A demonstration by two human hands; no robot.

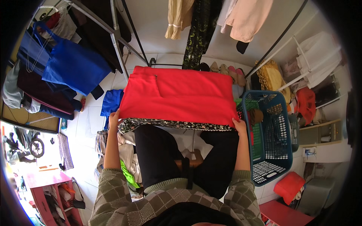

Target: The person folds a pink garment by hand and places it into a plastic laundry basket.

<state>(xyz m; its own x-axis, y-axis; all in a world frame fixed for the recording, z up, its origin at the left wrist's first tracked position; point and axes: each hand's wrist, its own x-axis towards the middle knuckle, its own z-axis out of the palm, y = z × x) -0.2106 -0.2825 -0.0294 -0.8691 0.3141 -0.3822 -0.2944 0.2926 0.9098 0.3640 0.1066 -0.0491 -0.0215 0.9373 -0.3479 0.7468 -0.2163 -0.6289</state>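
A red cloth (181, 94), with a folded-over section at its upper left, lies spread wide in front of my knees. My left hand (114, 120) grips its near left corner, and my right hand (239, 126) pinches the near right corner. Beneath its near edge shows a black floral cloth (169, 124) with a scalloped trim. Whatever supports the two cloths is hidden under them. Close to my right forearm stands a blue-green plastic laundry basket (289, 141) holding a few items.
A pile of clothes (127, 152) lies on the floor by my left leg. Blue bags (76, 67) and garments hang from a metal rack (114, 36) at left. Shoes (223, 70) line the far wall. A red cabinet (49, 180) stands at lower left.
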